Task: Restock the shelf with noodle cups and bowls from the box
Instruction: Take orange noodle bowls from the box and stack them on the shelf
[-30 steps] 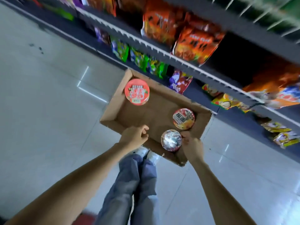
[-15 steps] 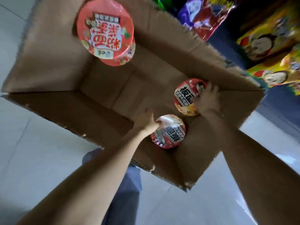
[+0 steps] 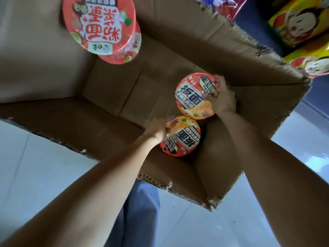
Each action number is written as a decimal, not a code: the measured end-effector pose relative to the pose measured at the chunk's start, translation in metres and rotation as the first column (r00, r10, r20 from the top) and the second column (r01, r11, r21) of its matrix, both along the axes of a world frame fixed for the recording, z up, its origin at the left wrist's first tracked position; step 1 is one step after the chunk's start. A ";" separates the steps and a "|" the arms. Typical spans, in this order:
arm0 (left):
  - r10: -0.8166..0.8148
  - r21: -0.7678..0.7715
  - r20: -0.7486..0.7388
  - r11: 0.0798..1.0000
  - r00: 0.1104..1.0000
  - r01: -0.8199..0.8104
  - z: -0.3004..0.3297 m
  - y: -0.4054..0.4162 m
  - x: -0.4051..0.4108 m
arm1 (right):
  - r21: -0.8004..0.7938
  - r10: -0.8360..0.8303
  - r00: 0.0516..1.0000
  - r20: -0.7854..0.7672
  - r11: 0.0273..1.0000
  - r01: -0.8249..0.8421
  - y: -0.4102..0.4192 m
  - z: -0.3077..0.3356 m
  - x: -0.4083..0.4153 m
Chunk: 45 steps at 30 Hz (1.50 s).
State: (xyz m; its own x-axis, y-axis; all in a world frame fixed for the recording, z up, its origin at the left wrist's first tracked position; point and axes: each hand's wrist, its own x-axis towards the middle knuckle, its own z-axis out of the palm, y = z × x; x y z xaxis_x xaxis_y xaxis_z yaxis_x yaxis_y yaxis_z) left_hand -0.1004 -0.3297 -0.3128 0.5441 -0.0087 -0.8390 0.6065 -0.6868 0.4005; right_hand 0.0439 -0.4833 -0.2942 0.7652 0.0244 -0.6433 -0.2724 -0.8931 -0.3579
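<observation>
Gripping two red-lidded noodle cups in box

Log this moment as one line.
left hand: grips near cup | right hand: grips far cup | both in box | big bowl: untouched

- Pale tiled floor: lying glossy beneath everything, showing thin grout lines.
- Yellow snack packets: sitting at upper right, bearing cartoon figures.
- Purple-and-red packet: showing partly at the top edge.
- Blue denim trouser legs: standing on the tiles.
</observation>
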 end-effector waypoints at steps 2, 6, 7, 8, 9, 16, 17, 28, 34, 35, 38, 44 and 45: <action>-0.003 0.060 0.020 0.998 1.000 0.002 0.010 0.018 0.002 | 0.001 -0.078 0.995 0.066 0.997 0.079 0.007 0.011 -0.007; 0.103 0.165 0.035 0.980 0.994 -0.107 0.035 0.066 0.005 | 0.156 -0.334 0.929 0.161 0.938 0.310 0.017 0.056 -0.030; 0.150 0.183 0.034 0.971 0.988 -0.153 0.043 0.078 0.006 | 0.225 -0.420 0.896 0.145 0.896 0.383 0.016 0.072 -0.036; 0.195 0.194 0.047 0.960 0.980 -0.200 0.052 0.090 0.007 | 0.297 -0.502 0.859 0.097 0.838 0.457 0.015 0.088 -0.042; 0.246 0.185 0.072 0.949 0.966 -0.256 0.062 0.100 0.009 | 0.365 -0.569 0.822 0.019 0.770 0.524 0.014 0.106 -0.048; 0.397 -0.078 0.326 0.916 0.858 -0.394 0.171 0.122 0.030 | 0.586 -0.515 0.808 -0.287 0.573 0.573 0.010 0.234 -0.076; 0.384 -0.088 0.391 0.920 0.836 -0.382 0.192 0.120 0.035 | 0.601 -0.494 0.822 -0.284 0.576 0.554 0.010 0.253 -0.075; 0.495 -0.341 0.384 0.861 0.780 -0.378 0.473 0.101 0.065 | 0.683 -0.304 0.943 -0.133 0.662 0.310 -0.012 0.502 -0.099; 0.456 -0.437 0.210 0.835 0.865 -0.334 0.622 0.094 0.068 | 0.673 -0.284 0.957 0.056 0.719 0.173 0.005 0.627 -0.111; 0.439 -0.459 0.179 0.828 0.880 -0.320 0.643 0.091 0.068 | 0.684 -0.322 0.943 0.079 0.706 0.183 0.007 0.643 -0.111; 0.336 -0.445 0.209 0.869 0.919 -0.216 0.694 0.085 0.069 | 0.729 -0.434 0.882 0.181 0.661 0.175 0.012 0.688 -0.112; 0.030 -0.292 0.472 0.948 0.881 0.124 0.819 0.091 0.066 | 0.798 -0.573 0.764 0.297 0.588 0.132 0.008 0.783 -0.118; -0.004 -0.287 0.531 0.940 0.847 0.185 0.844 0.091 0.065 | 0.812 -0.591 0.748 0.301 0.570 0.123 0.005 0.801 -0.117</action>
State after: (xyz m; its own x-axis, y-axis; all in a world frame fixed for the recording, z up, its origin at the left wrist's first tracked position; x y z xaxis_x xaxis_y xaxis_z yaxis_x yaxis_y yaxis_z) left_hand -0.0357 -0.2384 0.5308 0.8772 -0.2969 -0.3773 0.1876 -0.5114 0.8386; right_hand -0.0733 -0.4787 0.5064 0.9949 -0.0713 -0.0712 -0.0809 -0.1440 -0.9863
